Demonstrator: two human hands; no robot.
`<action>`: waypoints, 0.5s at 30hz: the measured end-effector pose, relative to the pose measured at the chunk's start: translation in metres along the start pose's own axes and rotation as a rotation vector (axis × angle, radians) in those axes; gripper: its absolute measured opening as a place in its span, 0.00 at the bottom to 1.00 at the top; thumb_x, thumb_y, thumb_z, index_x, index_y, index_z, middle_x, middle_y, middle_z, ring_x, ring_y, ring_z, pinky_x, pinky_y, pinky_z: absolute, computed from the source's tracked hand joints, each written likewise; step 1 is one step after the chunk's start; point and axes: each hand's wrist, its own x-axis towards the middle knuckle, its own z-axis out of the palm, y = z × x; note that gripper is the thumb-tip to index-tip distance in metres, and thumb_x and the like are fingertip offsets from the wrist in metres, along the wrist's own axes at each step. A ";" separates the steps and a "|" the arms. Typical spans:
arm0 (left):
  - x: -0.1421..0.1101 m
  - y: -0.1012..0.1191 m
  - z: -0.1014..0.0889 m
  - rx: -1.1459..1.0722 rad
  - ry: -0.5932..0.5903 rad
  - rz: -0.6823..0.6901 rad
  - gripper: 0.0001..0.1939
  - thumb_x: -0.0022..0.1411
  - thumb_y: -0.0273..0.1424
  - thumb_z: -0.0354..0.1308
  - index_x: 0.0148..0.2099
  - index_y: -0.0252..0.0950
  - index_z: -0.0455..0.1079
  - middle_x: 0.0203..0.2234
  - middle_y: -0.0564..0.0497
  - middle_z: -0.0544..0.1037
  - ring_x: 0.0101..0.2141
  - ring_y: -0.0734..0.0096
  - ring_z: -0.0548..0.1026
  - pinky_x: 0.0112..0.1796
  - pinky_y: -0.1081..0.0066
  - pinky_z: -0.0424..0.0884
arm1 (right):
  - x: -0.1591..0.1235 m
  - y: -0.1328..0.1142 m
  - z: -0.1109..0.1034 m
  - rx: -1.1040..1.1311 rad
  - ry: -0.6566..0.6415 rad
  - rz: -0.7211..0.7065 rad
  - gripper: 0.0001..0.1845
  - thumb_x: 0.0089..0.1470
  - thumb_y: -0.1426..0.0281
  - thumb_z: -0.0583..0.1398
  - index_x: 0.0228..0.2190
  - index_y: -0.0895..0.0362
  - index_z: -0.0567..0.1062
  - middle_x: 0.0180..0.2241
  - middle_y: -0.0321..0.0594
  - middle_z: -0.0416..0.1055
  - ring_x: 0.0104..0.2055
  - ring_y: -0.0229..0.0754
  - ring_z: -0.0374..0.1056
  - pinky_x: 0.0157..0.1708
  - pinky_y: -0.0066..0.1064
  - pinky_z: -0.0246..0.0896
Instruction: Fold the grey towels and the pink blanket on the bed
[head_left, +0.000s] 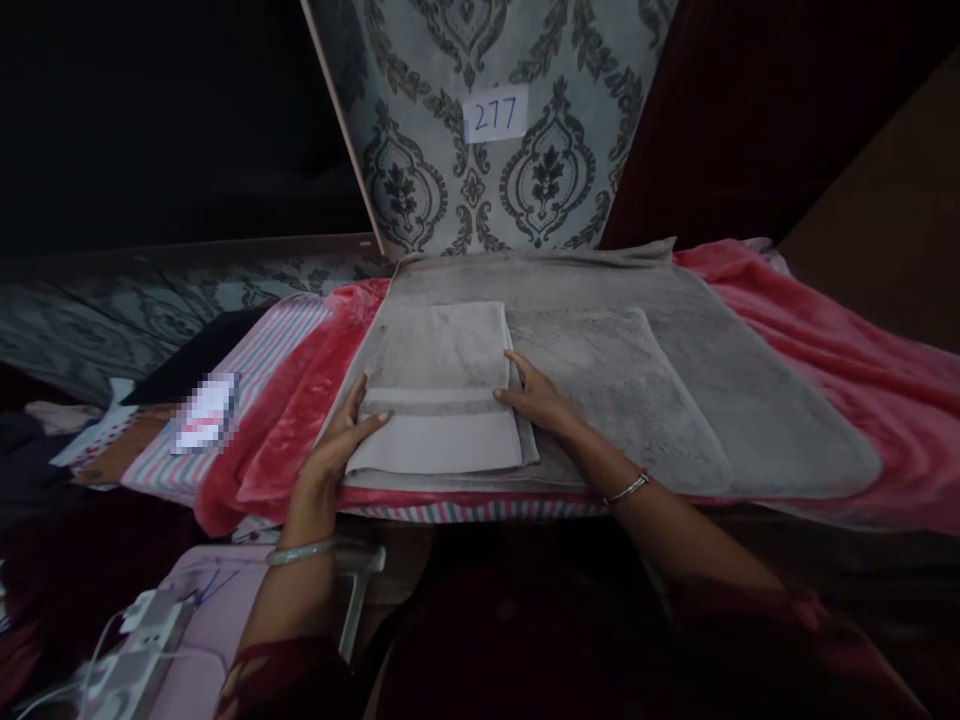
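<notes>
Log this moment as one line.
left grip: at left edge of folded cloth | right grip: at its right edge | beneath: grey cloth | under that: red blanket

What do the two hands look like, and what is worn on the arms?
The left hand and right hand are ungloved. A pale greenish bangle is worn on the left, a thin silvery bracelet on the right. The dark maroon sleeves stop short of both.

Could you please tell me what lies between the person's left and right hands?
In the head view, a folded grey cloth with a darker stripe lies between the left hand and the right hand.
</notes>
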 end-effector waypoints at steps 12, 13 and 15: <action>-0.011 0.006 -0.003 0.024 -0.074 0.031 0.59 0.47 0.42 0.72 0.75 0.44 0.46 0.73 0.49 0.49 0.71 0.53 0.48 0.67 0.60 0.50 | -0.026 -0.021 -0.006 -0.231 -0.111 -0.005 0.41 0.48 0.65 0.66 0.63 0.55 0.66 0.49 0.41 0.76 0.47 0.49 0.71 0.50 0.40 0.65; -0.012 0.006 -0.004 0.035 -0.085 0.042 0.59 0.48 0.43 0.72 0.75 0.43 0.46 0.73 0.49 0.48 0.71 0.53 0.47 0.67 0.61 0.49 | -0.030 -0.022 -0.007 -0.228 -0.129 -0.018 0.41 0.48 0.66 0.65 0.64 0.54 0.66 0.52 0.42 0.74 0.50 0.50 0.70 0.52 0.41 0.64; -0.013 0.005 -0.005 0.055 -0.099 0.054 0.59 0.49 0.45 0.71 0.75 0.41 0.45 0.73 0.48 0.46 0.71 0.54 0.44 0.68 0.62 0.48 | -0.036 -0.024 -0.007 -0.231 -0.153 -0.029 0.38 0.49 0.67 0.64 0.63 0.54 0.67 0.56 0.43 0.72 0.53 0.50 0.69 0.54 0.42 0.63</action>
